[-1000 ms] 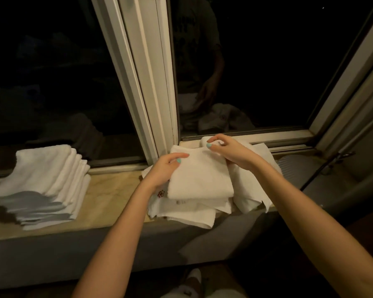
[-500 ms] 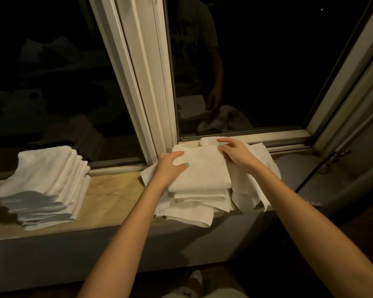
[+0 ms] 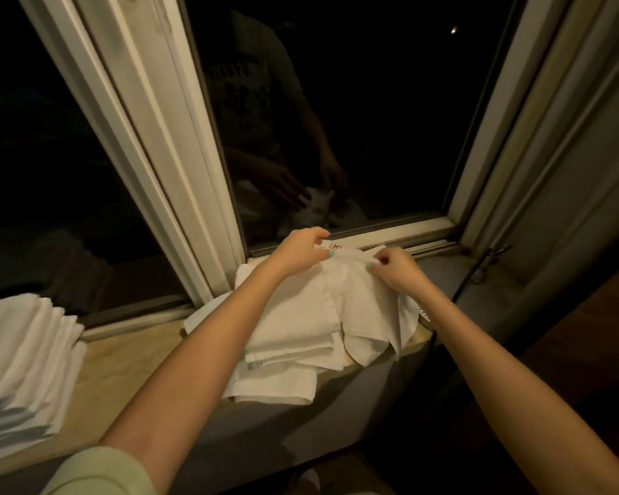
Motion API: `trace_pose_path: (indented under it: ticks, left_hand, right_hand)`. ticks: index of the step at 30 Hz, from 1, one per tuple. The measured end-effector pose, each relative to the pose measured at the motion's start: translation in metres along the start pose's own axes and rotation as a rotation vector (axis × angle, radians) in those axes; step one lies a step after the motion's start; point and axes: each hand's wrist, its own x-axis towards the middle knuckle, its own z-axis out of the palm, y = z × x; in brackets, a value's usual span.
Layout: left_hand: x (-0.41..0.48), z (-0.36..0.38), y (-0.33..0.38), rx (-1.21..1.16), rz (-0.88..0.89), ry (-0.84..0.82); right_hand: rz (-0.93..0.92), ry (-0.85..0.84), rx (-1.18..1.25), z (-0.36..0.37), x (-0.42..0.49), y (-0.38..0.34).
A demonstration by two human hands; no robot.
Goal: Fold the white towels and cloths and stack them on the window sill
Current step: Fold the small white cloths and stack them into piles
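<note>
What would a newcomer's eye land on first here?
At the centre, the left hand and right hand pinch a thin white cloth with red embroidery, draped over a loose pile of white towels on the beige stone window sill. A neat stack of folded white towels sits at far left, beneath the dark window glass.

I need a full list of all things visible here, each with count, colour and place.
window sill: one, beige, below the panes
folded towel stack: one, white, sill's left end
towel pile: one, white, sill's middle
embroidered cloth: one, white with red motif, on pile's right side
window frame: one, white, behind the sill
window latch: one, dark metal, far right
sleeve: one, pale green, bottom left
left hand: one, pinches the cloth
right hand: one, pinches the cloth
</note>
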Motion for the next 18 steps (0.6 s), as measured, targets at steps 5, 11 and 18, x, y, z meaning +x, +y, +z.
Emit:
trace_pose_path:
  ticks: [5,11,18]
  left_hand:
    - [0.025,0.006,0.003,-0.021,-0.135,-0.118]
    - [0.027,-0.005,0.024,-0.669,0.02,-0.1]
    - [0.025,-0.046,0.066,-1.171,0.089,0.002]
  right_hand:
    - [-0.136,0.099,0.175,-0.028,-0.002,-0.002]
    - [-0.346,0.188,0.291,-0.087,-0.011,-0.025]
    - [-0.475,0.147,0.281,-0.123,-0.016,-0.057]
